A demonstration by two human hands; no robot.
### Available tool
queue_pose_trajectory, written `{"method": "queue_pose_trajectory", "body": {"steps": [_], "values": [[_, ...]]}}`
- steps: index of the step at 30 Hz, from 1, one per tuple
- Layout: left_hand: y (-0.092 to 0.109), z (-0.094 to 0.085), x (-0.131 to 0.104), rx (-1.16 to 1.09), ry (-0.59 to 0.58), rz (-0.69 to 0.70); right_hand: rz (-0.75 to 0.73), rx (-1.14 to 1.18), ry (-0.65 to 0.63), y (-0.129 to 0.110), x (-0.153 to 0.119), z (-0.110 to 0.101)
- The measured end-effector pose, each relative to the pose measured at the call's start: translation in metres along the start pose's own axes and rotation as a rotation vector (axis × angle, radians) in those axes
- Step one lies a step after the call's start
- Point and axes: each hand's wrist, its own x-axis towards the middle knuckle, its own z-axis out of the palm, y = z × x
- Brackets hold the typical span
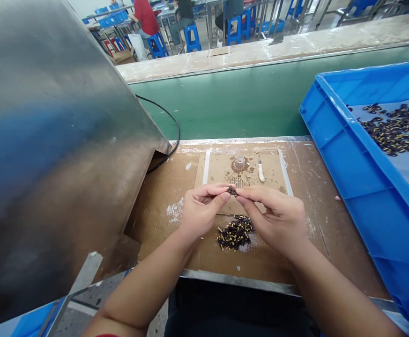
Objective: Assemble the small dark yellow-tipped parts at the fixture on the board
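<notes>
Between my fingertips is a small dark part with yellowish bits (232, 191), too small to name more exactly. My left hand (204, 206) pinches it from the left, thumb and forefinger closed. My right hand (278, 215) pinches it from the right in the same way. Below them, a pile of small black parts with yellow ends (235, 233) lies on the brown cardboard. Just beyond my fingers is a taped cardboard sheet (221, 164). It bears a small clear cup (240, 163) in a wet stain and a white-handled tool (261, 172).
A large blue crate (359, 187) at right holds many similar dark parts (401, 128). At left stands a big metal housing (56, 140), with a black cable (176, 124) beside it. A green wall with a pale ledge (260, 54) runs behind; people and blue stools (192, 38) are beyond.
</notes>
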Motion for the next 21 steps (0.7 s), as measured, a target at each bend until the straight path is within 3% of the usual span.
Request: {"method": "queue_pose_trajectory", "body": {"steps": [8,15,21], "values": [[0.0,0.008,-0.001,0.078,0.033,0.135,-0.072,-0.097,0.068,0.005,-0.001,0.004],[-0.002,-0.002,0.004,0.242,-0.021,0.282,-0.221,-0.151,0.179,0.003,0.0,0.006],[-0.004,-0.006,0.007,0.321,0.047,0.262,-0.247,-0.125,0.278,0.002,-0.001,0.005]]}}
